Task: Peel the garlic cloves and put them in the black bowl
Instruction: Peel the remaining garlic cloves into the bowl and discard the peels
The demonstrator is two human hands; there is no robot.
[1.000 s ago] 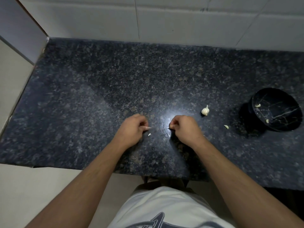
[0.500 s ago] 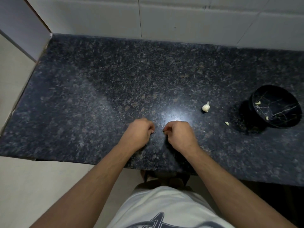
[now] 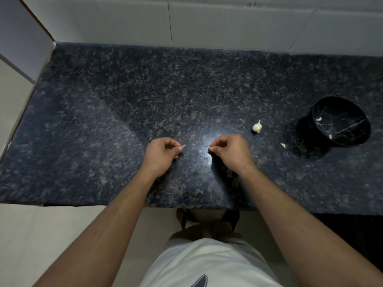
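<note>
My left hand [image 3: 160, 153] is curled at the middle of the dark counter and pinches a small pale garlic clove [image 3: 183, 146] whose tip pokes out to the right. My right hand [image 3: 228, 150] is curled a short gap to the right, fingertips pinched together on something tiny and dark that I cannot make out. A small garlic bulb [image 3: 257, 126] lies right of my right hand. A loose clove [image 3: 282, 145] lies between the bulb and the black bowl [image 3: 356, 139], which stands at the far right with two peeled cloves [image 3: 318, 119] inside.
The dark speckled granite counter [image 3: 124, 121] ends at a front edge just below my wrists and at a left edge beside a light floor. White wall tiles [image 3: 207, 21] close the back. A tiny skin fleck [image 3: 183, 155] lies under my left hand.
My hands came together half a second ago and have now pulled apart again, leaving a gap between them. The clove tip shows again at my left fingertips.
</note>
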